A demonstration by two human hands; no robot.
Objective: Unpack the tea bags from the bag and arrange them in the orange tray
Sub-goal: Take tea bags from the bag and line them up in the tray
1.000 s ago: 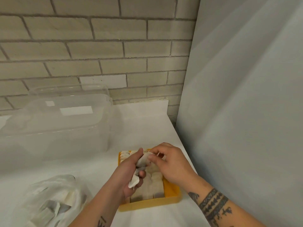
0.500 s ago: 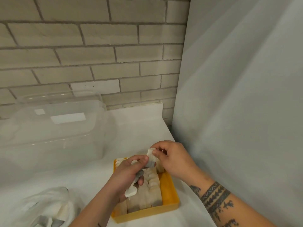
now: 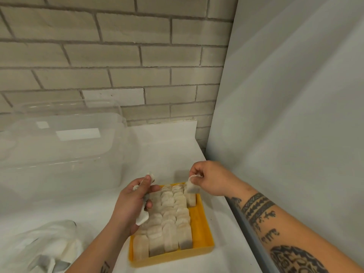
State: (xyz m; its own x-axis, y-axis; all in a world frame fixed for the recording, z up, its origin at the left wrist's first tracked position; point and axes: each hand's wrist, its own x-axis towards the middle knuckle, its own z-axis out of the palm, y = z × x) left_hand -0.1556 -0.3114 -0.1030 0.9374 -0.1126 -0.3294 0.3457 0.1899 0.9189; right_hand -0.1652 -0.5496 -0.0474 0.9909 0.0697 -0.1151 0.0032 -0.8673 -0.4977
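currently my right hand (image 3: 212, 180) pinches one tea bag (image 3: 192, 187) above the far right corner of the tray (image 3: 202, 229); my left hand (image 3: 128, 207) grips more bags (image 3: 141, 218) over the packed rows (image 3: 173, 223).

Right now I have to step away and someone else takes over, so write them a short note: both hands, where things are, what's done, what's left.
Left hand grips a few spare tea bags above the orange tray's left side.
Right hand pinches one tea bag over the tray's far right corner.
Done: three packed rows fill the tray; a fourth row is started at the far end.
Left: fill that mostly bare right-hand row from the held ones and the plastic bag at lower left, which has more inside.
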